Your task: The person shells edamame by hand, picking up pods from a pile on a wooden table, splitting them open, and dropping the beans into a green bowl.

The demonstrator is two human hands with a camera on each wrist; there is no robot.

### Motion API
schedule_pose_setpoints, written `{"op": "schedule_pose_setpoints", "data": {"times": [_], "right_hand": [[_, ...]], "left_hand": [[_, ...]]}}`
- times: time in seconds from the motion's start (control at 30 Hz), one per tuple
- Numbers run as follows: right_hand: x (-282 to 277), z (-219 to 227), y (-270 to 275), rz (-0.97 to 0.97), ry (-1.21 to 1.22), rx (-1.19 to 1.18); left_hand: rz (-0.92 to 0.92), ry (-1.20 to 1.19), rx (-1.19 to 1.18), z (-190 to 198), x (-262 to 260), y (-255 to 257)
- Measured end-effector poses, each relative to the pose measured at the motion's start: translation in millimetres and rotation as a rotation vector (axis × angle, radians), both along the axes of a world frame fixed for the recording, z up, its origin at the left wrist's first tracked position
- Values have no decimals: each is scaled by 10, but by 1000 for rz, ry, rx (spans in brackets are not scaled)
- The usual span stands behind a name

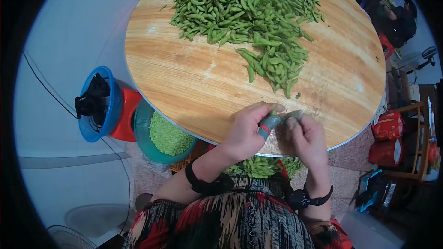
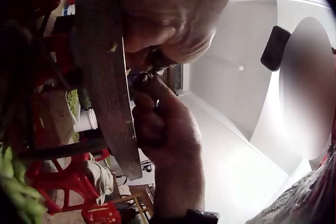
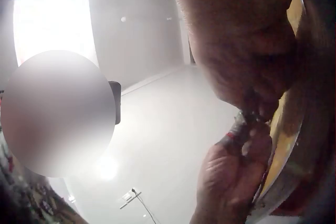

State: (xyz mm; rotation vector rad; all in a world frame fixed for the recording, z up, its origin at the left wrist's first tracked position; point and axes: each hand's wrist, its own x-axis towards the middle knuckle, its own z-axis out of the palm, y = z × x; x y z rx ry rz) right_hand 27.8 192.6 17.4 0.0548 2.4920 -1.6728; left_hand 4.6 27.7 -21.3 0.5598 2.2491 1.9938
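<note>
At the near edge of the round wooden table (image 1: pixel 184 83), my left hand (image 1: pixel 247 131) pinches a green soybean pod (image 1: pixel 275 109) between its fingertips. A grey finger cover (image 1: pixel 271 122) with a red band is on this hand. Close beside it, my right hand (image 1: pixel 310 139) has curled fingers, and a grey cover (image 1: pixel 291 115) shows at its fingertips. No pod shows in the right hand, whose inner side is hidden. Both wrist views show the hands close together at the table edge. Beyond them a big heap of green pods (image 1: pixel 240 9) spreads towards me.
Below the table's left edge stands a green basin (image 1: pixel 140 131) of shelled beans (image 1: pixel 168 136). A blue basin (image 1: pixel 99 131) with dark items sits by a red stool (image 1: pixel 127 115). More pods (image 1: pixel 258 168) lie below the table edge. Red bags (image 1: pixel 386 138) stand right; another person (image 1: pixel 402 23) sits far right.
</note>
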Motion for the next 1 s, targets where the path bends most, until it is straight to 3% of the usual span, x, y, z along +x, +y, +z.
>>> {"op": "schedule_pose_setpoints", "data": {"times": [0.07, 0.17, 0.27, 0.33, 0.47, 0.53, 0.57, 0.67, 0.73, 0.8, 0.87, 1.0], "right_hand": [[-51, -1, 20, -41, 57, -47], [-101, -44, -2, -73, 133, -119], [-134, -47, 12, 60, 44, -365], [-126, -71, 74, 107, 38, -435], [-90, -69, 105, 208, 108, -522], [-62, -63, 67, 176, 116, -565], [-50, -62, 43, 148, 125, -607], [-35, -71, 10, 41, -25, -647], [-12, -45, -11, 11, -112, -761], [3, -76, -14, -17, -199, -870], [13, -192, -17, -41, -327, -1282], [-8, -175, -83, -129, -355, -1380]], "left_hand": [[30, 112, -62, 12, 10, 22], [38, -59, -62, 162, 65, 80], [14, -33, -42, 204, 70, 85], [-128, -86, 28, 223, 56, 50], [-207, -162, 140, 259, 16, -1], [-281, -367, 355, 283, 1, -35], [-282, -369, 353, 269, 11, -28], [-233, -236, 271, 245, 57, -9], [-162, 327, -251, 295, 91, -9], [-144, 319, -178, 244, 130, 46], [-123, 312, -106, 235, 138, 68], [-76, 345, -143, 294, 73, 74]]}}
